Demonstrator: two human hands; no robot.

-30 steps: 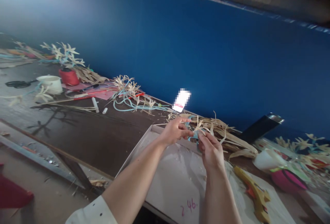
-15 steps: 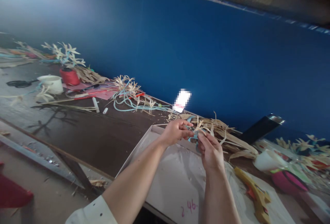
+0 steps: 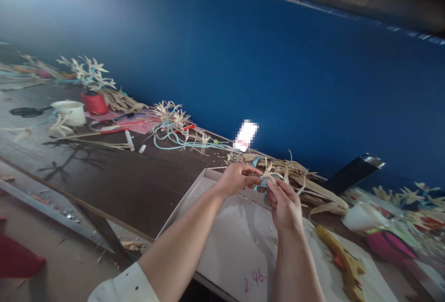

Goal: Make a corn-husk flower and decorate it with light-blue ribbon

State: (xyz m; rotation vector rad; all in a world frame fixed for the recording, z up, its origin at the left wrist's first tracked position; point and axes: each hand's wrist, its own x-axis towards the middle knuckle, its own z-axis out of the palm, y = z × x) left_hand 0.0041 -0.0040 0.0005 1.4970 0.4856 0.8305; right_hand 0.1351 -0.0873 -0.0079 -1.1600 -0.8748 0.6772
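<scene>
My left hand (image 3: 237,179) and my right hand (image 3: 284,202) meet above a shallow white cardboard tray (image 3: 225,242). Between the fingertips of both hands is a small flower of pale straw strips (image 3: 269,172) with a light blue strip (image 3: 261,183) curling under it. Both hands pinch it, fingers closed. A heap of dry straw strips (image 3: 306,184) lies on the table just behind the hands.
A yellow glue gun (image 3: 344,260) lies right of the tray. A black flask (image 3: 352,172), a white cup (image 3: 361,216) and a pink bowl (image 3: 389,242) stand further right. At the left: a red pot (image 3: 93,103), a white bowl (image 3: 71,112), scissors (image 3: 24,111), blue cords (image 3: 170,137). A blue wall (image 3: 260,70) rises behind.
The hands stay together on the straw flower and only the fingers have shifted slightly. The view has barely moved.
</scene>
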